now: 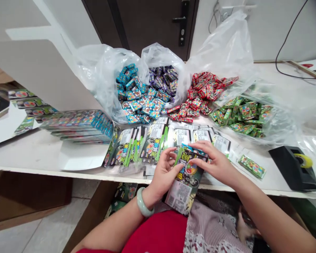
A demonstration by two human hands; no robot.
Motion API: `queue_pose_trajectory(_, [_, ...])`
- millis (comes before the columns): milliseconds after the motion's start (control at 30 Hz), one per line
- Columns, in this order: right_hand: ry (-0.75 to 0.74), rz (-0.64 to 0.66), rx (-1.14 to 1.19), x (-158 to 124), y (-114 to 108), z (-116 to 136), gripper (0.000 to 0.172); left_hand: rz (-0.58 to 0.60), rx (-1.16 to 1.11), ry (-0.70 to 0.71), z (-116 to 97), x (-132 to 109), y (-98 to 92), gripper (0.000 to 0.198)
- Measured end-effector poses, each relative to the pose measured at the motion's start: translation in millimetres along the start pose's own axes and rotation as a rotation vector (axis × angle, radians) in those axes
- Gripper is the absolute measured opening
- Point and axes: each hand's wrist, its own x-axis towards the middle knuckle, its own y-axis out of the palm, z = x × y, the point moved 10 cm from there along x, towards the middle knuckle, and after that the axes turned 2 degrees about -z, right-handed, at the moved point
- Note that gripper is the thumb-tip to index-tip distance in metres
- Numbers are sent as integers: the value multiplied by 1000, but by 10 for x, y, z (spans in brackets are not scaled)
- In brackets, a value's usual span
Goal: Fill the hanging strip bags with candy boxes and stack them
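A black and green printed packet (185, 179) is held over the table's front edge, tilted, with a strip of blue showing at its top end. My left hand (165, 170), below a pale green bangle (144, 202), grips the packet's left side with the thumb on its face. Across the packet's upper right lies my right hand (213, 161), its fingers over the top end and its thumb on the front. Behind both hands, flat printed packets (154, 140) lie in overlapping rows. To the right of my right hand is a single green packet (252, 166).
Plastic bags hold small blue (133, 95), purple (163, 79), red (205, 88) and green packs (247, 114) along the back. An open white box (86, 154) with stacked packets (79, 124) stands left. A black tape dispenser (292, 168) sits at the right edge.
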Motion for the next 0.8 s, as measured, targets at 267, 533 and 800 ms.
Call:
queue_pose_trajectory(267, [-8, 176, 90, -19, 274, 141, 21, 116, 33, -6, -43, -187, -68, 57])
queue_pose_trajectory(533, [-18, 254, 12, -121, 428, 193, 37, 134, 252, 24, -56, -243, -210, 51])
queue_pose_trajectory(800, [146, -186, 359, 110, 141, -185, 53, -163, 269, 266, -618, 322, -480, 57])
